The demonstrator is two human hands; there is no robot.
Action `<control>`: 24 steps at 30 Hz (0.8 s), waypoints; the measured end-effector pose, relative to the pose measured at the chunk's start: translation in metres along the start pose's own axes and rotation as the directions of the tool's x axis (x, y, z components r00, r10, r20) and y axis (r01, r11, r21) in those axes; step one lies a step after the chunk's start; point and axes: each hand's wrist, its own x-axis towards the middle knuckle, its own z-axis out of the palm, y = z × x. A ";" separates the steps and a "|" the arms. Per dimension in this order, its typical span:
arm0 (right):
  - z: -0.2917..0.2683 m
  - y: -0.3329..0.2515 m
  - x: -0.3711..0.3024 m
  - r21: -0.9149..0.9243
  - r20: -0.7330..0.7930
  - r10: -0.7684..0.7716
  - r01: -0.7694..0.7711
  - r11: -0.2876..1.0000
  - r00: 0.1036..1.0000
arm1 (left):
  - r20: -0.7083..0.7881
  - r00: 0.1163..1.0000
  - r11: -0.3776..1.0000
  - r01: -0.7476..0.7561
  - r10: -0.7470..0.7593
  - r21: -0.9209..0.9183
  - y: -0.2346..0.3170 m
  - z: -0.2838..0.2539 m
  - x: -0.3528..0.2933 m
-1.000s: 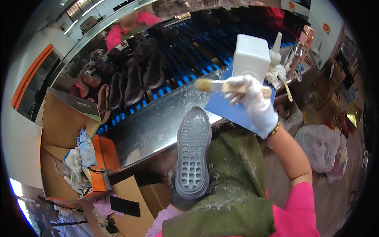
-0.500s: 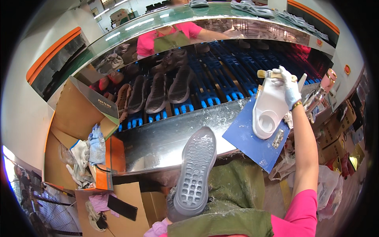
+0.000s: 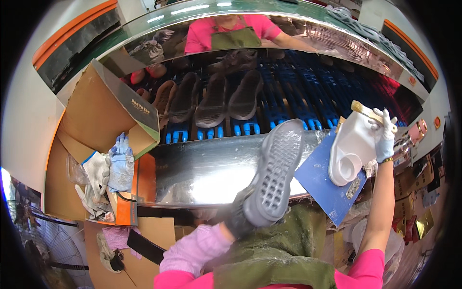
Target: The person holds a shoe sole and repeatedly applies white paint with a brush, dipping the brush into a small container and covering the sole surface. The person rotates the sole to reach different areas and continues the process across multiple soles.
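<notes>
2 forearms rise from the lower edge, well apart. The left hand [image 3: 238, 216], in a dark glove and slightly blurred, reaches up and to the right from a lilac sleeve [image 3: 195, 248], a strip of bare wrist showing between them. Its fingers close around the heel end of 1 grey shoe sole [image 3: 274, 178], mostly hidden by it. That sole is held up in front of the person, tread toward the camera, toe end highest and leaning right; in view it overlaps the metal surface [image 3: 207, 166].

The right arm stretches well forward from a pink sleeve [image 3: 363, 262], its forearm nearly upright in view, with 1 bracelet [image 3: 389, 159] at the wrist. The right hand [image 3: 384, 135], in a white glove, is at the handle of 1 brush [image 3: 363, 111], by the upper end of a white plastic container [image 3: 353, 137]. Some of its fingers point upward and stand apart; whether the others grip the handle firmly cannot be told. The brush slants down to the right, bristles at its upper left end. The container is on a blue sheet [image 3: 313, 178], right of the sole.
</notes>
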 end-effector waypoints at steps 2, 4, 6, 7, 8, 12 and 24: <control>-0.007 -0.001 0.002 -0.060 -0.018 -0.019 0.018 0.998 1.000 | 0.094 0.995 0.993 -0.033 0.023 0.114 0.010 -0.011 0.030; -0.007 0.001 0.005 -0.059 -0.047 0.009 -0.011 0.998 0.999 | -0.015 1.000 0.999 -0.026 0.026 0.035 0.016 -0.022 0.055; 0.002 -0.006 0.003 -0.048 -0.067 0.049 -0.052 0.997 0.997 | 0.020 0.999 0.999 0.049 -0.048 -0.005 0.027 -0.034 0.077; 0.008 -0.007 0.001 -0.038 -0.083 0.031 -0.034 0.999 0.996 | 0.031 0.995 0.995 0.098 -0.097 -0.036 0.032 -0.040 0.085; 0.011 -0.005 -0.001 -0.026 -0.098 0.010 -0.013 1.000 0.995 | 0.033 0.989 0.990 0.141 -0.142 0.029 0.036 -0.048 0.089; -0.008 -0.010 -0.004 -0.017 -0.092 0.027 -0.029 0.999 0.995 | 0.020 0.985 0.977 0.166 -0.170 0.131 0.046 -0.046 0.092; -0.062 -0.017 0.011 0.012 0.051 0.044 -0.044 0.999 0.998 | -0.025 0.986 0.982 0.162 -0.165 -0.093 0.066 -0.054 0.086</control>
